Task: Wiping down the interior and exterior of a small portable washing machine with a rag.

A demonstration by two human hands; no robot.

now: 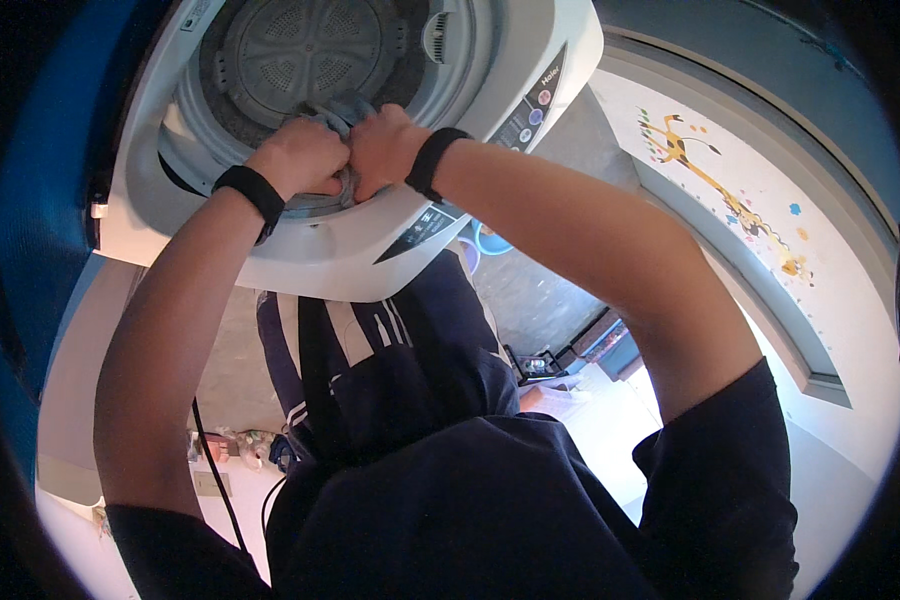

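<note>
A white Haier top-loading washing machine [322, 270] stands before me with its tub uncovered. Both my hands are over the near side of the opening, gripping a bunched grey cloth [332, 116]. My left hand [304, 154] is closed around the cloth on one side. Right beside it, my right hand [386, 146] holds the same cloth. Part of the fabric hangs below and between the hands, and my fingers hide much of it. Beyond them lies the perforated bottom [307, 49] of the drum. A black band circles each wrist.
The control panel [525, 112] runs along the machine's right edge. Blue and purple basins [491, 238] sit on the floor below it. A wall with a giraffe decal [720, 187] is at right. A black cord [214, 465] hangs near my left arm.
</note>
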